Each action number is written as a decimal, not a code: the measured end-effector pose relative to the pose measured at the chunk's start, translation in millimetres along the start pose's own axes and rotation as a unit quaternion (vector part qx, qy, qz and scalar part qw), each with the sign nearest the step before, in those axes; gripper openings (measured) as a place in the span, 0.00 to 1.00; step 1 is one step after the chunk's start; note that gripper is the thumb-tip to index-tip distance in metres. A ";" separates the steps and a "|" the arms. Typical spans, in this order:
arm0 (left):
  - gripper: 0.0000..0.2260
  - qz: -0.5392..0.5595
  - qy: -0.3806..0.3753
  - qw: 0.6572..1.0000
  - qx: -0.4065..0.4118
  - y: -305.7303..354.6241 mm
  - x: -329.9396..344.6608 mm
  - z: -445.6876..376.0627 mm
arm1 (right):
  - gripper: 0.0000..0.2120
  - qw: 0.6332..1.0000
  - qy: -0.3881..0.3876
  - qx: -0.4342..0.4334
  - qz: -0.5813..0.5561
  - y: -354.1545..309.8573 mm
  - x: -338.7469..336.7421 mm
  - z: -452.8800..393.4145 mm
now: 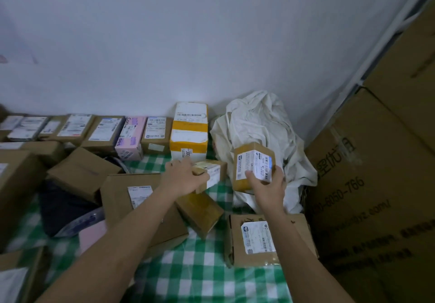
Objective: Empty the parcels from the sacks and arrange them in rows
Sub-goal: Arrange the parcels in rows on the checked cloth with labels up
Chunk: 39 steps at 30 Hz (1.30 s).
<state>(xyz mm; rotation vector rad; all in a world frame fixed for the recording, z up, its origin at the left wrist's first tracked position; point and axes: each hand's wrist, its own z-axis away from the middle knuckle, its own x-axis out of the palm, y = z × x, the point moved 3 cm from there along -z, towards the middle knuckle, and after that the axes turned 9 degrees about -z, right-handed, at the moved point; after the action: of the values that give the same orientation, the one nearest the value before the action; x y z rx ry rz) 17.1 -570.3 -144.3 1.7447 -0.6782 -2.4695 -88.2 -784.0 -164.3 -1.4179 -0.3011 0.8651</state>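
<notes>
My left hand (182, 176) grips a small brown parcel (213, 171) with a white label, held just in front of the white-and-yellow taped box (189, 133). My right hand (268, 185) holds a brown labelled parcel (253, 165) upright in the air, in front of the crumpled white sack (259, 124) in the corner. A row of parcels (106, 128) lines the wall, ending at the taped box. Loose parcels lie on the green checked cloth (202, 267): a large box (138, 206) under my left forearm, a tilted one (200, 212), and a labelled one (259, 239) under my right forearm.
Large stacked cartons (376, 173) wall off the right side. More brown boxes (80, 173) and dark plastic mailers (61, 208) crowd the left. A pink packet (94, 234) lies by the mailers. The white wall runs behind the row.
</notes>
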 end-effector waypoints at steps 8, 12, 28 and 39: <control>0.28 0.229 -0.031 0.972 -0.044 -9.3 -7.6 66.9 | 0.45 0.999 -0.015 0.024 -0.042 2.3 -5.1 58.5; 0.34 0.317 -0.118 0.941 -0.034 -10.5 4.0 95.3 | 0.48 0.994 -0.038 0.009 -0.104 1.4 -3.4 79.9; 0.51 0.238 -0.091 0.967 -0.031 -12.7 41.0 121.7 | 0.45 0.993 -0.067 -0.085 0.039 25.6 -21.0 144.6; 0.53 0.182 -0.088 0.975 -0.092 -23.3 64.2 134.7 | 0.49 0.962 -0.133 -0.148 0.187 47.1 -65.3 173.1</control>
<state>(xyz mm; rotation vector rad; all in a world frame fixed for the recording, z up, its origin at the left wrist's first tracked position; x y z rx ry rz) -123.5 -523.5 -173.5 1.2238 -0.6842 -2.3576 -262.0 -705.3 -158.1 -1.6668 -0.3842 1.3705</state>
